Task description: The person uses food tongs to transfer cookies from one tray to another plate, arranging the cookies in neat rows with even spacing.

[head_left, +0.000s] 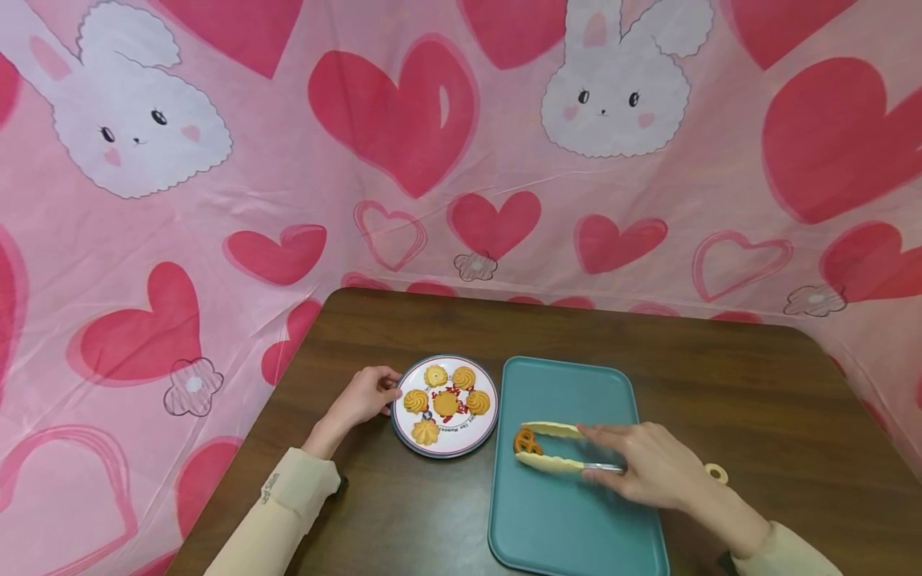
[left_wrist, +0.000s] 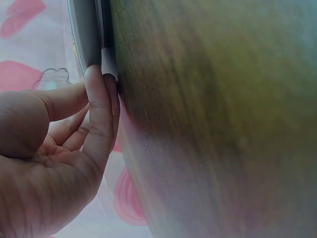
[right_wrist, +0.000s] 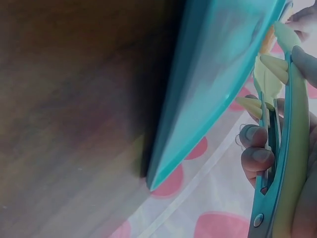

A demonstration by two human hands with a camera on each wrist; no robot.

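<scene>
My left hand (head_left: 363,396) pinches the left rim of a round white plate (head_left: 464,444) with a dark edge. In the left wrist view the fingertips are right at the rim of the plate (left_wrist: 85,34). Several golden piped butter cookies (head_left: 445,404) lie on it. My right hand (head_left: 651,464) grips pale yellow tongs (head_left: 551,463) with metal arms, held over a teal tray (head_left: 569,392). Between the tong tips sits a brown pretzel (head_left: 528,440). The right wrist view shows fingers and thumb around the arms of the tongs (right_wrist: 297,134); the pretzel is mostly hidden there.
The plate stands just left of the tray on a brown wooden table (head_left: 410,512). A pale ring (head_left: 715,473) shows just beyond my right wrist. Behind the table hangs a pink cloth (head_left: 519,176) with hearts and rabbits.
</scene>
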